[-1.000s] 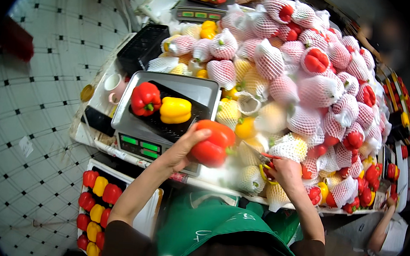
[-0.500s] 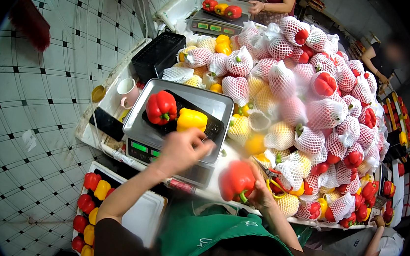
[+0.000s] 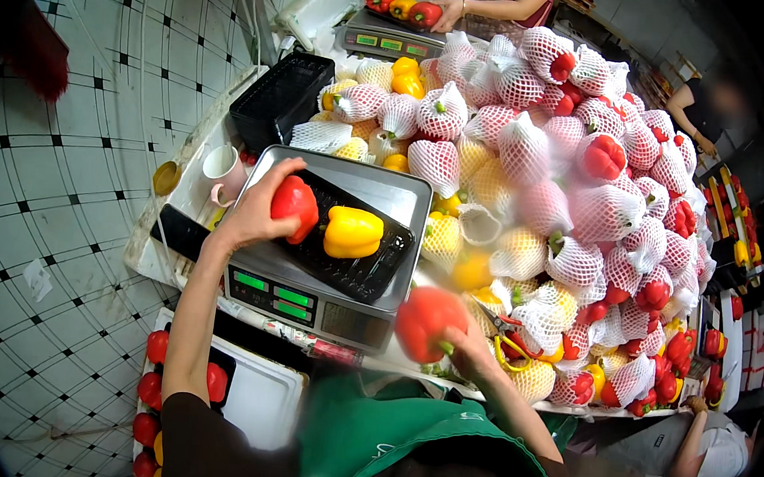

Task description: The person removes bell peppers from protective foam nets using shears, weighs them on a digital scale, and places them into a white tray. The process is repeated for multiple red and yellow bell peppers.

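My left hand [image 3: 267,204] is wrapped around a red bell pepper [image 3: 296,206] at the left end of a black tray [image 3: 368,283]. Beside it in the tray lies a yellow bell pepper [image 3: 352,233]. The tray rests at a slant on the metal pan of a digital scale [image 3: 265,161] with green displays. In my right hand [image 3: 474,353], to the right of the scale, is another red bell pepper [image 3: 429,324], its green stem pointing down and right; the pepper is slightly blurred.
A big heap of net-wrapped peppers [image 3: 578,211] covers the table's right side. Yellow-handled scissors [image 3: 508,338] lie at its near edge. Left of the scale are black trays [image 3: 280,100], a pink mug [image 3: 225,173] and a phone [image 3: 182,233]. A co-worker's hands [image 3: 450,13] hold a filled tray at the back.
My left hand has moved from beside the yellow pepper left onto the red pepper. The right hand's pepper has shifted slightly left and up. The co-worker's hands have closed on their tray.
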A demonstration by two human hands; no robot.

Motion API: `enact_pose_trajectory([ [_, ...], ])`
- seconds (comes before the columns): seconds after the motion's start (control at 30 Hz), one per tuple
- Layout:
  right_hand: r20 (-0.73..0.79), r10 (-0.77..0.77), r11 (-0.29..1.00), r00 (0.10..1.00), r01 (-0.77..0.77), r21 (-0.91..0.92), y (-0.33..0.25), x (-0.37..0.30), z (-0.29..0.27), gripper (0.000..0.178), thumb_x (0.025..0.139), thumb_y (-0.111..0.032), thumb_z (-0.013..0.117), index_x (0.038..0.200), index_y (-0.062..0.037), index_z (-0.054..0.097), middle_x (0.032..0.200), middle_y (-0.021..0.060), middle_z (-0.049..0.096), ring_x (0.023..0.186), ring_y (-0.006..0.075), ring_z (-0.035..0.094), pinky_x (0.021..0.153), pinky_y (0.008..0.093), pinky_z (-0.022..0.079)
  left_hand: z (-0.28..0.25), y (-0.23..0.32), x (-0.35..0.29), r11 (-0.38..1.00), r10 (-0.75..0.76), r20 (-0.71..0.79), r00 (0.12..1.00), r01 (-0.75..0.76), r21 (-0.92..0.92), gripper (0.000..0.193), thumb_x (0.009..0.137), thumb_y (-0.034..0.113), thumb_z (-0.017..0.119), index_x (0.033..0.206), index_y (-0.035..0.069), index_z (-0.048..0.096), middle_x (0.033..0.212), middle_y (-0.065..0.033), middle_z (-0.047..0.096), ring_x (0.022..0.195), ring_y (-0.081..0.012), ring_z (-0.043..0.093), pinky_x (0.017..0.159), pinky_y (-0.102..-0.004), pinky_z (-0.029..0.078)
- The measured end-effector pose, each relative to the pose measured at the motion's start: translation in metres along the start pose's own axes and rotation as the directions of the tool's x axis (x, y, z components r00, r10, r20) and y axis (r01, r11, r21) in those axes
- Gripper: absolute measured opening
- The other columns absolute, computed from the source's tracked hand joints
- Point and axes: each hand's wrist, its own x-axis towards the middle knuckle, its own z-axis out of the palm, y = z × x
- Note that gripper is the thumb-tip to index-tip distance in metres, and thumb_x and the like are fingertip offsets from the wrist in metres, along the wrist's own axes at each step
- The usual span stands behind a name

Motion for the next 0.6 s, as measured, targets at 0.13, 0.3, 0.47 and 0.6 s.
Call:
enact_pose_trajectory([
  [0.13, -0.139, -0.193, 0.864, 0.971, 0.101, -0.494, -0.018, 0.035, 0.004, 0.071, 0.069, -0.035, 0.077, 0.124, -0.0041, 0.044, 0.117, 0.0142, 0.053, 0.106, 0.0248, 0.054, 0.091, 0.0367, 0.044, 0.002, -0.038, -0.010, 0.951, -0.287, -0.081, 0.955, 0.274, -0.140, 0.071, 0.080, 0.033, 0.063, 0.138, 0.002, 0.035, 0.134, -0.0171, 0.044, 0.124, -0.0235, 0.044, 0.105, -0.0339, 0.031],
  [0.3, -0.016, -0.583, 0.385, 0.812, 0.260, -0.885, -0.021, 0.075, 0.022, 0.069, 0.065, -0.036, 0.079, 0.116, -0.0019, 0.049, 0.110, 0.0180, 0.051, 0.102, 0.0315, 0.054, 0.088, 0.0397, 0.045, 0.013, -0.054, -0.024, 0.870, -0.407, -0.134, 0.903, 0.339, -0.359, 0.071, 0.084, 0.047, 0.057, 0.132, -0.002, 0.042, 0.126, -0.0198, 0.052, 0.116, -0.0270, 0.051, 0.100, -0.0350, 0.037],
  [0.47, -0.021, -0.707, 0.264, 0.707, 0.236, -0.935, -0.007, 0.124, 0.035, 0.076, 0.064, -0.042, 0.080, 0.120, -0.0027, 0.046, 0.107, 0.0174, 0.051, 0.099, 0.0337, 0.051, 0.085, 0.0417, 0.045, 0.034, -0.024, -0.027, 0.919, -0.329, -0.224, 0.917, 0.257, -0.299, 0.068, 0.088, 0.048, 0.053, 0.131, -0.004, 0.043, 0.122, -0.0186, 0.054, 0.115, -0.0235, 0.051, 0.100, -0.0331, 0.036],
  [0.6, 0.125, -0.691, 0.109, 0.712, 0.273, -0.956, -0.003, 0.139, 0.023, 0.075, 0.065, -0.044, 0.078, 0.120, -0.0035, 0.047, 0.113, 0.0171, 0.052, 0.103, 0.0346, 0.050, 0.091, 0.0445, 0.040, 0.020, -0.034, -0.034, 0.836, -0.383, -0.166, 0.909, 0.265, -0.480, 0.067, 0.086, 0.040, 0.060, 0.134, -0.003, 0.041, 0.125, -0.0172, 0.052, 0.117, -0.0242, 0.049, 0.102, -0.0349, 0.035],
])
